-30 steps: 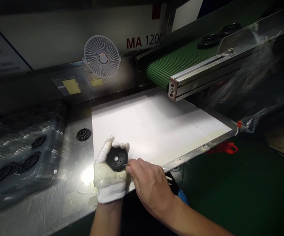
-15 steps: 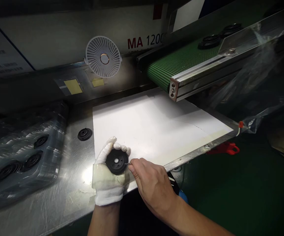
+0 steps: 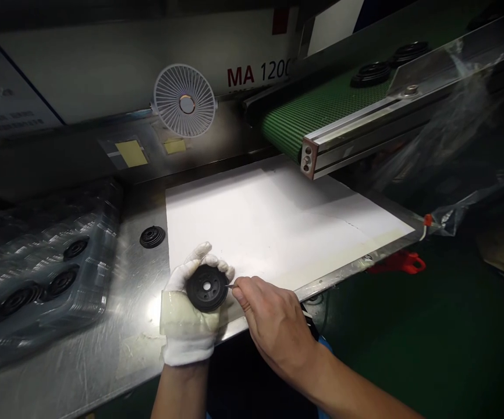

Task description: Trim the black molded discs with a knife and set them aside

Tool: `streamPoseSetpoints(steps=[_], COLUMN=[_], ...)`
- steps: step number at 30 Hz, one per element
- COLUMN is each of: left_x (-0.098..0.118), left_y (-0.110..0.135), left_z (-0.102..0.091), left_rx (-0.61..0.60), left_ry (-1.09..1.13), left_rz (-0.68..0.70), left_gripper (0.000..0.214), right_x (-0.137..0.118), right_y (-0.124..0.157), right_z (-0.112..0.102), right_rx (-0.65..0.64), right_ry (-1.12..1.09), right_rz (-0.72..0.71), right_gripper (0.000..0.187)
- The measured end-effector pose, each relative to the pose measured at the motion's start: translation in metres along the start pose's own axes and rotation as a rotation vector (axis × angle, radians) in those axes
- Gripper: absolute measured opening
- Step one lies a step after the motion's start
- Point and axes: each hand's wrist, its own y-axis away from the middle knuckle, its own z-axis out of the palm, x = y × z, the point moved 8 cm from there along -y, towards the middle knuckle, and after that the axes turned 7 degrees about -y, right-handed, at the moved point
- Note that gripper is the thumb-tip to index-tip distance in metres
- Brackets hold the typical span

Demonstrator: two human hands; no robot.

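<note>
1. The left hand (image 3: 190, 317), in a white glove, is cupped around a black wheel (image 3: 206, 298), gripping it by its edge; the wheel's underside is hidden in the palm.
2. That wheel is above the near edge of the metal table (image 3: 77, 372), its face and pale centre hole turned up.
3. The right hand (image 3: 273, 317), bare, is closed in a pinch on a thin pointed tool (image 3: 230, 286). Only the tip shows, at the wheel's right rim; whether it touches cannot be told. The rest is covered by the fingers.
4. A white sheet (image 3: 243, 215) lies beyond the hands, its near left part covered by the glove. Just left of it sits another black wheel (image 3: 152, 236).
5. Farther left, clear plastic trays (image 3: 103, 233) hold more black wheels; glare blurs them, and the left edge of the view cuts them off.
6. On the far machine panel (image 3: 112, 70), "MA" in red and "1200" in dark figures can be read. The last zero is partly lost beside the conveyor (image 3: 291, 125), and the smaller line below is unreadable.
7. Print on the far left panel (image 3: 7, 110) is too blurred to read.
</note>
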Motion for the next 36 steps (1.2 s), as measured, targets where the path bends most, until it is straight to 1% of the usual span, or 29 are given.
streamPoseSetpoints(steps=[3,8,14,18,20,23,25,27,28,29,33,34,36], left_x=[-0.001,-0.002,0.005,0.004,0.002,0.003,0.005,0.007,0.006,0.004,-0.006,-0.007,-0.005], left_y=[-0.002,-0.004,-0.003,-0.003,-0.003,-0.003,-0.003,-0.003,-0.003,-0.003,0.000,0.001,0.000], left_z=[0.001,0.001,-0.001,0.003,0.003,0.001,0.001,0.000,-0.001,-0.002,0.001,0.002,0.003], left_rx=[0.021,0.032,0.072,0.029,0.034,0.070,0.073,0.068,0.064,0.053,-0.041,-0.057,-0.056], left_ry=[0.022,0.054,0.059,0.065,0.066,0.080,0.091,0.107,0.103,0.090,0.030,0.042,0.088], left_rz=[0.015,0.016,0.060,0.041,0.040,0.105,0.179,0.225,0.217,0.180,-0.021,-0.037,-0.017], left_gripper=[0.017,0.014,0.014,0.014,0.012,0.009,0.010,0.012,0.014,0.017,0.029,0.029,0.023], right_x=[0.001,-0.003,-0.016,-0.009,-0.008,-0.011,-0.014,-0.016,-0.016,-0.015,-0.007,-0.005,-0.003], right_y=[-0.001,0.002,0.007,0.002,0.002,0.005,0.007,0.009,0.009,0.008,0.006,0.006,0.006], right_z=[-0.001,0.000,0.003,-0.005,-0.005,0.002,0.005,0.007,0.007,0.007,0.002,0.000,-0.001], right_rx=[0.014,0.011,-0.048,0.015,0.032,0.034,0.034,0.029,0.025,0.020,0.013,0.020,0.037], right_ry=[0.014,-0.004,-0.057,-0.020,0.001,0.013,0.009,0.002,-0.002,-0.007,-0.033,-0.029,-0.007], right_rz=[0.010,0.023,-0.042,-0.001,-0.004,-0.019,-0.036,-0.044,-0.045,-0.042,-0.023,-0.013,-0.001], right_gripper=[0.026,0.025,0.024,0.025,0.025,0.024,0.023,0.022,0.022,0.022,0.023,0.023,0.023])
